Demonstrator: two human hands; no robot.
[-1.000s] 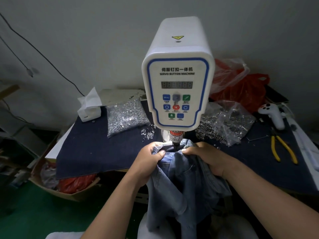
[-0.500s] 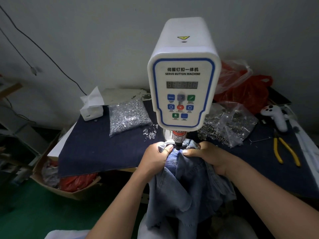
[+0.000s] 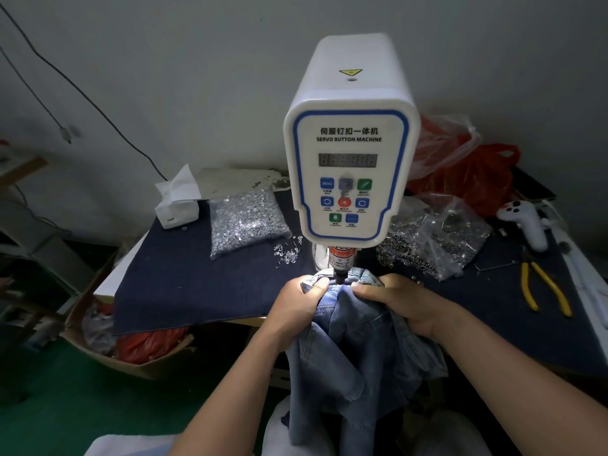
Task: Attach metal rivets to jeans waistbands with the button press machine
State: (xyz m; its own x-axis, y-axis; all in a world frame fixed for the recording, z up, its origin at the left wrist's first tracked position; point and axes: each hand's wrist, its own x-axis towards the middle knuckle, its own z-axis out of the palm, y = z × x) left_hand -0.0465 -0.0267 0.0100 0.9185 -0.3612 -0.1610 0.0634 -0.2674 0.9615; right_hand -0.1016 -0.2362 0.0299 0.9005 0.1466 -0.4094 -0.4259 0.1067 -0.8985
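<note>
Both hands grip the jeans waistband [image 3: 342,286] at frame centre. Left hand [image 3: 296,304] and right hand [image 3: 401,302] flank the servo button machine [image 3: 350,159] punch.

A white tissue box [image 3: 177,205] sits at the far left corner of the table [image 3: 171,291], which is covered with a dark blue cloth. Toward the right edge lie yellow-handled pliers [image 3: 543,287], with a white game controller [image 3: 526,222] beyond them, and at the far right corner a red plastic bag [image 3: 477,179] is bunched up with a clear plastic bag [image 3: 441,143] against it. Below the table's left edge, a cardboard box [image 3: 98,340] stands on the green floor [image 3: 49,406] holding another red bag [image 3: 148,343], and dark cables [image 3: 82,90] run down the grey wall [image 3: 197,77].
</note>
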